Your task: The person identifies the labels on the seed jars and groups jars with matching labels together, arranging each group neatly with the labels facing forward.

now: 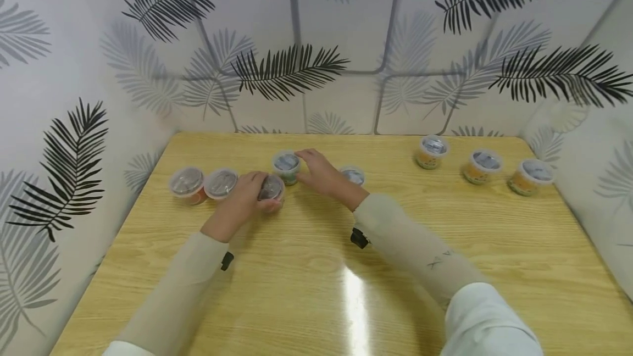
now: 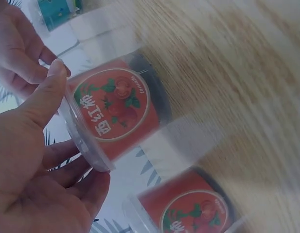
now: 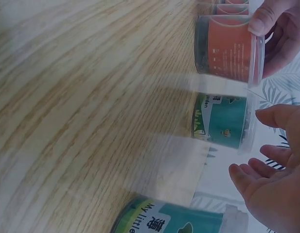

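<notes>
My left hand (image 1: 239, 199) grips a lidded plastic cup (image 2: 118, 104) by its lid, thumb on one side and fingers on the other. The cup's red label shows tomatoes, and it stands on or close over the table. Two more red-labelled cups (image 1: 187, 183) (image 1: 221, 183) stand to its left. My right hand (image 3: 276, 179) has its fingers spread and relaxed beside a teal-labelled cup (image 3: 222, 120), the thumb tip near its lid. A second teal cup (image 3: 174, 218) stands on the right hand's other side, partly hidden by the forearm in the head view.
Three cups with orange-yellow labels (image 1: 432, 153) (image 1: 482, 167) (image 1: 531, 177) stand at the back right of the wooden table (image 1: 296, 290). A leaf-patterned wall (image 1: 336, 26) closes off the table's back, and similar walls flank its sides.
</notes>
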Tool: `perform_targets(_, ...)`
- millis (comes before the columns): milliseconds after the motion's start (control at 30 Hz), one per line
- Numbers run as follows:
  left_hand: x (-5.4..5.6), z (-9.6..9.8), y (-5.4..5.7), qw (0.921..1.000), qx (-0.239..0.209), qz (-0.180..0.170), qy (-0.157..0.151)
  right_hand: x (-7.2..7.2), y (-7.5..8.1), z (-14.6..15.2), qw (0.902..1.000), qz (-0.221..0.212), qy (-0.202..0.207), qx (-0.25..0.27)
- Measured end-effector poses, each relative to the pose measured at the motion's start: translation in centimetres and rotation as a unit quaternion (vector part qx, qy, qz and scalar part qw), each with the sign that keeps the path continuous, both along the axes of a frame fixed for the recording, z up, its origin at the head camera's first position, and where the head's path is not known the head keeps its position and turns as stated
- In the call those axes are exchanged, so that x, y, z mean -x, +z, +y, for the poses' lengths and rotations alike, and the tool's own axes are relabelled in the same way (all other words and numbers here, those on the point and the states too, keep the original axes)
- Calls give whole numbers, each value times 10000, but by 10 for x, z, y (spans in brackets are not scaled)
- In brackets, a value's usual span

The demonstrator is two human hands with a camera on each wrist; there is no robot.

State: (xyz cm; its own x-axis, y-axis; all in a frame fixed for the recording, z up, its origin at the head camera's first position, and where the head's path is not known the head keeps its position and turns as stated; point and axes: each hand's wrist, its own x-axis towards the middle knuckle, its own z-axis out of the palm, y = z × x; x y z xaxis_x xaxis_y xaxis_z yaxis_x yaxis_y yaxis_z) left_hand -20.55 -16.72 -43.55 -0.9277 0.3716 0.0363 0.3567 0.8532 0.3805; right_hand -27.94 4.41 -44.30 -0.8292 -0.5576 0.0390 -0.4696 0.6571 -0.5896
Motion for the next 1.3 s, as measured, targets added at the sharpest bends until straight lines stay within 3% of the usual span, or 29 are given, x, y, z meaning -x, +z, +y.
perform_targets(300, 8, 2, 3, 9985, 249, 465, -146, 1, 1, -11, 9999, 158, 0, -17)
perform_targets(700, 17, 10, 21, 9960, 876, 193, 4, 12, -6, -25, 9994, 44, -346, 41)
perform_targets(967, 15, 15, 25, 9934, 1101, 317, -13, 11, -9, -28, 9982, 23, -599, 37)
perform_targets(1167, 17, 17, 26, 9921, 1221, -96, 272, 9, -13, -30, 9976, 127, -687, -32)
perform_targets(1300, 15, 12, 25, 9912, 1282, -74, 324, 6, -13, -30, 9974, 130, -712, -46)
